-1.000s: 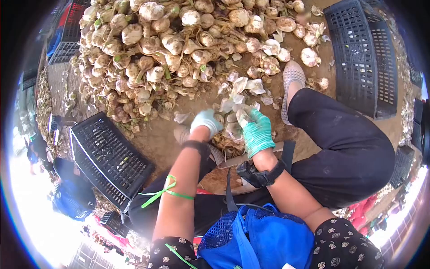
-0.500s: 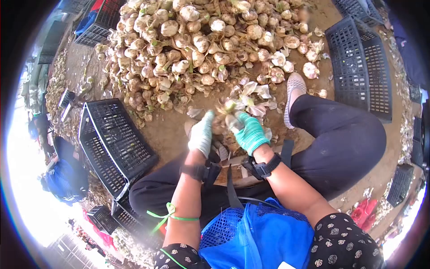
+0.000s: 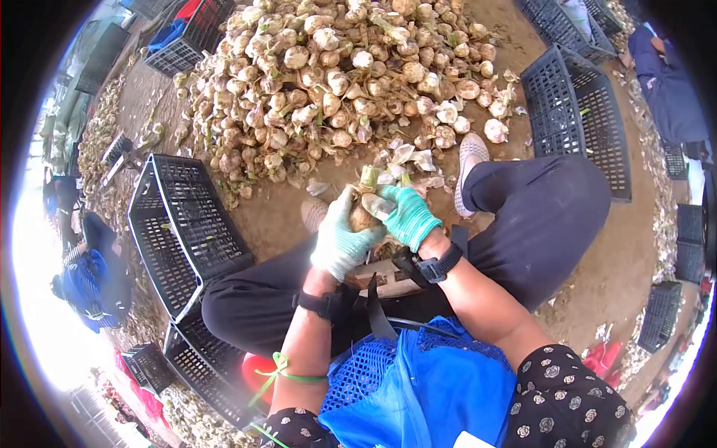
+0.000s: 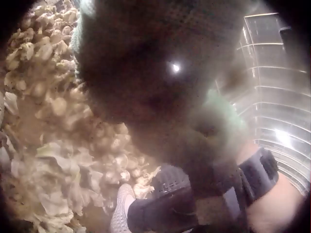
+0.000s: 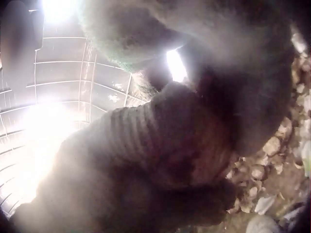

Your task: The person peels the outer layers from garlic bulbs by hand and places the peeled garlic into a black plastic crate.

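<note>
In the head view, the left hand [image 3: 340, 237], in a pale glove, grips a brown garlic bulb [image 3: 361, 219] with its cut stem [image 3: 369, 177] pointing up. The right hand [image 3: 407, 216], in a teal glove, meets it from the other side, its fingers curled against the top of the bulb. Whether it also holds a tool is hidden. Dark, blurred gloves fill most of both wrist views, with the left hand [image 4: 150, 63] in front in the left one; the bulb cannot be made out there.
A large garlic heap [image 3: 328, 82] lies beyond the hands, with loose peelings [image 3: 407, 155] before it. Black crates stand at left [image 3: 198, 216] and right [image 3: 556, 104]. The person's bent legs [image 3: 545, 201] flank the hands; a blue bag [image 3: 426, 381] lies on the lap.
The hands have come together, the left moving in to grip the bulb, which now shows upright between them. The head view has shifted, showing more of the ground around the heap.
</note>
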Tool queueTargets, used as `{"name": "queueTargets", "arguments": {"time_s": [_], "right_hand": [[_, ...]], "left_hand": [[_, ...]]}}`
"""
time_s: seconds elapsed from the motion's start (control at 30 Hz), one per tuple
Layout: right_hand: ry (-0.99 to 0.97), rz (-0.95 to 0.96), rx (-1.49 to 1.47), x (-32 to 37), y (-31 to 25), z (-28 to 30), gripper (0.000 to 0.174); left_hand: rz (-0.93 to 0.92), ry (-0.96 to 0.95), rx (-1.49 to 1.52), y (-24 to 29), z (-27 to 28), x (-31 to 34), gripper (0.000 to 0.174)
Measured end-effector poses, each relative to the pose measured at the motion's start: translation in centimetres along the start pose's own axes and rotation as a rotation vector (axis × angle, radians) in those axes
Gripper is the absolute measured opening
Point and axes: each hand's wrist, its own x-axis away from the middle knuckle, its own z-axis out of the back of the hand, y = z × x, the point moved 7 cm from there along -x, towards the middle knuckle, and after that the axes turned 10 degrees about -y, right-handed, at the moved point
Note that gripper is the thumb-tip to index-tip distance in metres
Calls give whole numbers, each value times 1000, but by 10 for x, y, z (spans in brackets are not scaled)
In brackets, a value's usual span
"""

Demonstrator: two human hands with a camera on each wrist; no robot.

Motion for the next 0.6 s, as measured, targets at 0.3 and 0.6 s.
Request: {"name": "queueTargets", "arguments": {"time_s": [0.3, 0.6], "right_hand": [[-47, -66, -135, 12, 3, 0, 32], [-109, -85, -343, 25, -17, 5, 21]], "left_hand": [[-20, 11, -214, -12, -4, 3, 78], [-7, -56, -34, -16, -4, 3, 80]]}}
